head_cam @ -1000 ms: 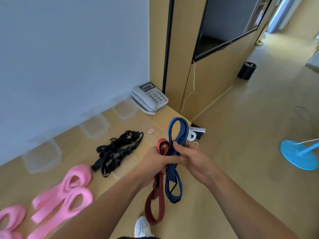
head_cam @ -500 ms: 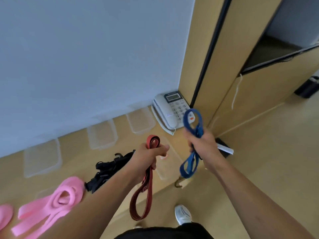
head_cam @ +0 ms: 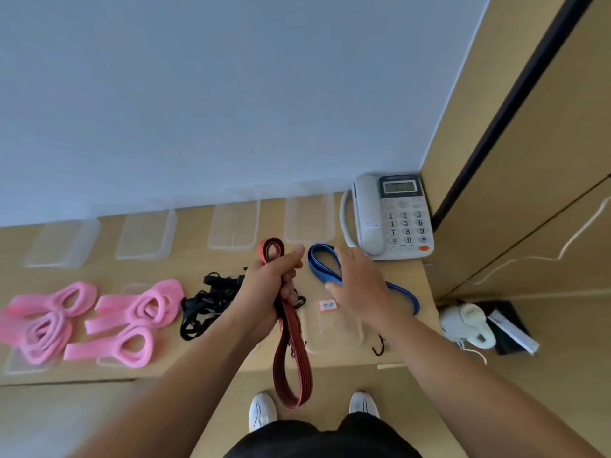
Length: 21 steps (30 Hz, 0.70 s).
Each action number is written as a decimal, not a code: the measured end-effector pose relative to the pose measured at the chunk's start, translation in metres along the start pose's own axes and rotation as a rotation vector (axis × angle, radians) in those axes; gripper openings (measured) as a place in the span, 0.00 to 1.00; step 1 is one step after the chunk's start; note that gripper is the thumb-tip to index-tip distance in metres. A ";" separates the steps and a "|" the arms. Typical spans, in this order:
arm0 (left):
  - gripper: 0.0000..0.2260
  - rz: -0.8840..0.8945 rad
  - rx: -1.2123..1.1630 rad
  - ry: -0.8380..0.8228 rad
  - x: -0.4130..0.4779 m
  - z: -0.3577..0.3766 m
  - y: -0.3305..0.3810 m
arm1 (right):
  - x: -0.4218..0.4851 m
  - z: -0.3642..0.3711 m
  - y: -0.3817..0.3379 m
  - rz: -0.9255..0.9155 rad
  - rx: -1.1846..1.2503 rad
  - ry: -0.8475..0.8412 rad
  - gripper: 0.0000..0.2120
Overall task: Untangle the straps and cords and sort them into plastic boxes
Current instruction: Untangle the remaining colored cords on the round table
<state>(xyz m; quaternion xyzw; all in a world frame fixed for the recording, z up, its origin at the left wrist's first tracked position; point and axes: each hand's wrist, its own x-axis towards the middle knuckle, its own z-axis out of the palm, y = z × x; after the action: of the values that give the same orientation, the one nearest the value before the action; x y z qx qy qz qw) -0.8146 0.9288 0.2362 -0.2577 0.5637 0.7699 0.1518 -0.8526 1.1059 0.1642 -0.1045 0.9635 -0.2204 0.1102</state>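
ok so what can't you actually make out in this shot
All in the head view:
1. Right hand on the blue strap: the hand's own back hides the palm, so whether it grips or only touches is unclear.
2. Black straps: the left forearm covers their right end, so they cannot be counted.
3. Pink straps: blurred, and the leftmost are cut off by the frame edge.
4. Small label: writing too small to read.
5. Hook: the right forearm hides what it joins.

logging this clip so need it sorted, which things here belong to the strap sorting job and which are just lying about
Job: red elastic strap gripped by the left hand; blue elastic strap under the right hand; pink flat fabric bands; black tangled webbing straps; row of clear plastic boxes.
Lying about: grey desk telephone; white plastic appliance.
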 end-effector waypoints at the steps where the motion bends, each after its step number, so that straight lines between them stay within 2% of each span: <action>1: 0.13 0.006 -0.031 0.000 -0.001 0.004 0.001 | -0.010 0.000 -0.002 -0.043 0.102 0.171 0.25; 2: 0.13 0.012 -0.063 -0.004 -0.001 0.008 0.003 | -0.020 -0.002 -0.006 -0.057 0.252 0.285 0.21; 3: 0.13 0.017 -0.097 -0.013 -0.001 0.013 0.003 | -0.028 -0.007 -0.008 -0.047 0.487 0.291 0.19; 4: 0.13 0.024 -0.128 -0.026 0.000 0.018 0.005 | -0.035 -0.014 -0.014 -0.023 0.798 0.149 0.20; 5: 0.12 0.035 -0.156 -0.039 0.002 0.023 0.006 | -0.042 -0.022 -0.018 -0.023 1.102 -0.097 0.23; 6: 0.12 0.050 -0.180 -0.051 0.004 0.028 0.007 | -0.046 -0.025 -0.018 -0.045 1.270 -0.310 0.25; 7: 0.12 0.067 -0.203 -0.063 0.005 0.032 0.008 | -0.049 -0.028 -0.018 -0.079 1.282 -0.448 0.27; 8: 0.11 0.084 -0.222 -0.075 0.008 0.035 0.008 | -0.052 -0.030 -0.018 -0.090 1.227 -0.497 0.27; 9: 0.11 0.098 -0.224 -0.087 0.010 0.037 0.008 | -0.055 -0.029 -0.019 -0.079 1.131 -0.465 0.24; 11: 0.10 0.125 -0.162 -0.109 0.015 0.035 0.005 | -0.055 -0.026 -0.021 -0.007 0.917 -0.302 0.17; 13: 0.08 0.139 -0.088 -0.128 0.019 0.029 0.001 | -0.051 -0.027 -0.018 0.030 0.758 -0.218 0.10; 15: 0.08 0.128 -0.029 -0.123 0.022 0.018 -0.004 | -0.044 -0.035 -0.007 -0.016 0.573 -0.173 0.08; 16: 0.12 0.119 0.035 -0.104 0.023 0.013 -0.007 | -0.040 -0.040 0.001 -0.046 0.425 -0.150 0.09; 19: 0.24 0.057 0.296 0.098 0.026 0.004 -0.019 | -0.027 -0.046 0.023 -0.122 -0.075 -0.039 0.13; 21: 0.26 0.051 0.466 0.268 0.025 0.000 -0.029 | -0.020 -0.039 0.031 -0.111 -0.230 0.013 0.15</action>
<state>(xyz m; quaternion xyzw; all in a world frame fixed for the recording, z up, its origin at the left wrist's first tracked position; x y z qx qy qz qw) -0.8204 0.9363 0.1989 -0.3013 0.7470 0.5821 0.1116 -0.8485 1.1539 0.1874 -0.1684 0.9758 -0.1148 0.0788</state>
